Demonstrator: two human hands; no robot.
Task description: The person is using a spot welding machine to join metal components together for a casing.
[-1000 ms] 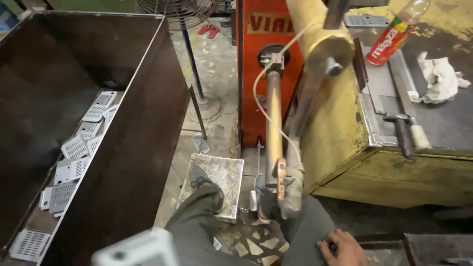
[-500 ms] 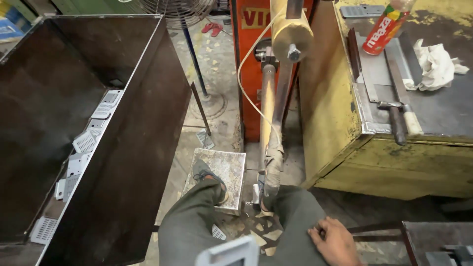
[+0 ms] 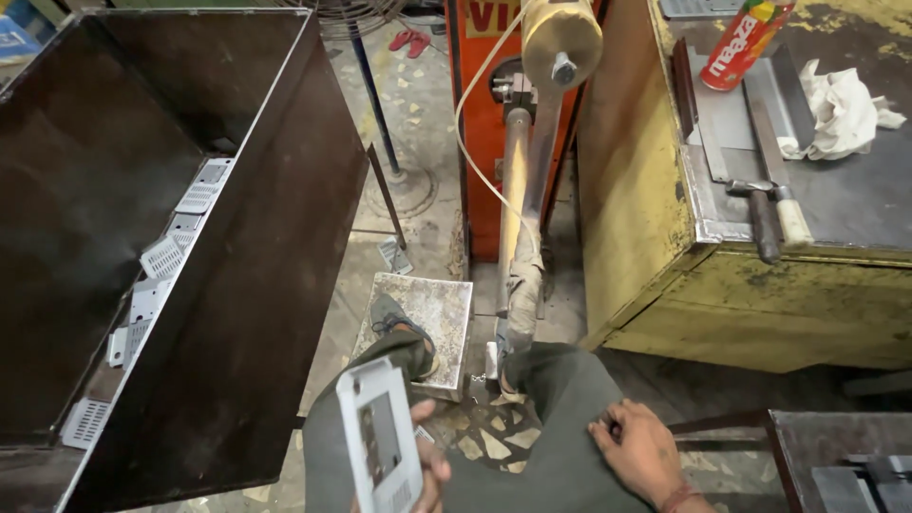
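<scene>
My left hand (image 3: 429, 465) grips a flat grey metal plate (image 3: 378, 446) with a rectangular window and a perforated corner, held upright over my left knee at the bottom of the view. My right hand (image 3: 644, 451) rests on my right thigh, fingers slightly curled, holding nothing. To the left stands a big dark metal bin (image 3: 256, 285) with several similar perforated plates (image 3: 157, 285) lying along its inner right wall. My left foot (image 3: 404, 328) sits on a stone block (image 3: 437, 309).
A long lever (image 3: 518, 218) with a yellow cylinder head (image 3: 562, 40) rises from the floor by an orange machine (image 3: 484, 114). A yellow metal workbench (image 3: 684, 275) at right carries a hammer (image 3: 765, 223), a white rag (image 3: 841, 109) and a bottle (image 3: 746, 43).
My left hand has raised the grey plate higher into view over my knee. My right hand slid up along my right thigh. The camera has tilted a little.
</scene>
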